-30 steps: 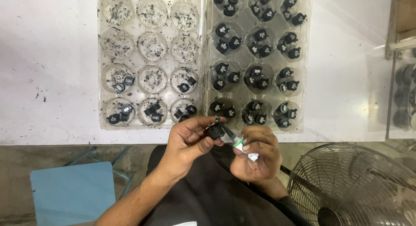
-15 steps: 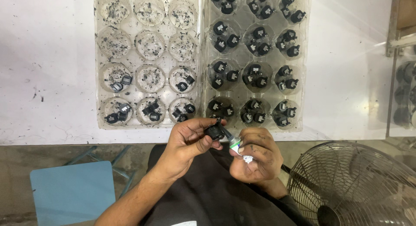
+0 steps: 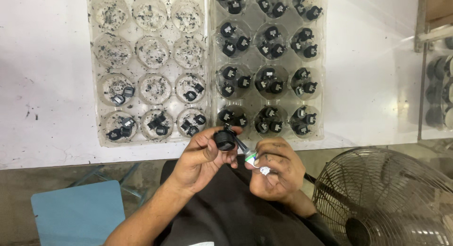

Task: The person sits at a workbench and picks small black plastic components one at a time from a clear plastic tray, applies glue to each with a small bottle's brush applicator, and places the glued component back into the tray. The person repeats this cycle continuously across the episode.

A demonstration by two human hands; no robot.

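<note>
My left hand point(image 3: 200, 156) pinches a small round black part point(image 3: 224, 139) just below the table's front edge. My right hand point(image 3: 276, 173) grips a thin tool point(image 3: 246, 150) with a dark tip and a green-and-white handle; its tip touches the black part. Both hands hover over my dark lap. Above them lie two clear plastic trays with round cups: the left tray point(image 3: 146, 66) holds a few black parts in its lower cups, the right tray point(image 3: 269, 62) has two or three black parts in every cup.
The trays rest on a smudged white table point(image 3: 42, 85). A metal fan grille point(image 3: 391, 199) stands at lower right, a blue stool point(image 3: 78, 217) at lower left. A shelf with dark round items point(image 3: 439, 90) sits at the right edge.
The hands and the black part stay together near the table edge, shifting only slightly; the view has tilted a little so the trays sit lower.
</note>
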